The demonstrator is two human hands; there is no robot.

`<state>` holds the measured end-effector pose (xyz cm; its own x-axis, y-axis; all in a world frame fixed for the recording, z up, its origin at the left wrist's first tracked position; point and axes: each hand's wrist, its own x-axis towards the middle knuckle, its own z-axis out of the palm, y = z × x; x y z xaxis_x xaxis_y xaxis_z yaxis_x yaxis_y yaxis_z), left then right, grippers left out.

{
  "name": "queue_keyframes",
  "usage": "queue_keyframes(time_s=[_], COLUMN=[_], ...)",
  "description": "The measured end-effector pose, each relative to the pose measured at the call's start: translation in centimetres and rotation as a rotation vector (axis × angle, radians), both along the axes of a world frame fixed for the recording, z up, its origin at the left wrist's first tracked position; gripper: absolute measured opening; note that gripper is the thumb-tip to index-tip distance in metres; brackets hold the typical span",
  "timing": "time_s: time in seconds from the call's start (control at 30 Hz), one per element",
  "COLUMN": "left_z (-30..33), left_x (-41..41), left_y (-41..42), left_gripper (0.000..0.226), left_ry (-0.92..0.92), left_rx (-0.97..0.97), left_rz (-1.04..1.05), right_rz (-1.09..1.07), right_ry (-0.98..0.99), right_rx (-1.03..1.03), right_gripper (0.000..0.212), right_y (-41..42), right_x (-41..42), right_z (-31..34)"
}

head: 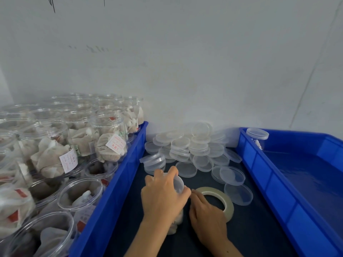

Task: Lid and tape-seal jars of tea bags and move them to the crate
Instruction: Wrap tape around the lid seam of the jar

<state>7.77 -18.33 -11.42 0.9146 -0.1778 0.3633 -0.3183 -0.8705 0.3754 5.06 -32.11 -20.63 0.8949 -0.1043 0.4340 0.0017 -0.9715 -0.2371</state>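
My left hand (164, 196) is clamped over the clear lid (179, 183) of a jar of tea bags (175, 222) that stands on the dark table between two blue crates. Only the lid's edge and the jar's lower part show past my fingers. My right hand (207, 215) rests on a roll of pale tape (221, 196) lying flat just right of the jar, with its fingertips at the jar's lid. The left crate (118, 175) is packed with several open jars of tea bags (109, 138). The right crate (278, 184) holds one lidded jar (257, 135) in its far corner.
A heap of loose clear lids (193, 153) lies on the dark table (259, 229) against the white wall (185, 62), behind my hands. Both crate walls hem in the narrow working strip.
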Motion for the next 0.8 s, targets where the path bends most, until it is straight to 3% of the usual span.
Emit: queue_keyframes(time_s=[0.13, 0.3, 0.37, 0.4, 0.5, 0.53, 0.7, 0.8], left_z=[0.4, 1.3, 1.8, 2.1, 2.6, 2.7, 2.1, 1.9], left_x=[1.0, 3.0, 3.8, 4.2, 5.0, 5.0, 4.3, 4.1], left_y=[0.9, 2.0, 2.2, 2.2, 2.1, 2.0, 1.8, 1.2], left_gripper=[0.036, 0.027, 0.026, 0.025, 0.026, 0.026, 0.022, 0.023], left_ry=[0.04, 0.118, 0.159, 0.187, 0.235, 0.231, 0.298, 0.446], left_rx=[-0.04, -0.129, -0.165, -0.178, -0.203, -0.205, -0.413, -0.693], left_rz=[-0.068, -0.143, -0.151, -0.152, -0.152, -0.152, -0.191, -0.215], right_rz=[-0.02, 0.065, 0.125, 0.172, 0.314, 0.354, 0.376, 0.255], right_ry=[0.03, -0.014, -0.067, -0.07, 0.167, 0.218, 0.205, 0.161], right_rx=[-0.05, -0.261, -0.19, -0.053, 0.728, 0.87, 0.934, 0.767], right_gripper=[0.035, 0.036, 0.029, 0.028, 0.054, 0.068, 0.119, 0.133], right_y=[0.3, 0.6, 0.3, 0.2, 0.8, 1.3, 3.4, 3.8], right_x=[0.1, -1.0, -1.0, -1.0, -1.0, -0.9, 0.2, 0.3], right_z=[0.6, 1.8, 2.4, 3.2, 5.1, 5.6, 6.2, 7.4])
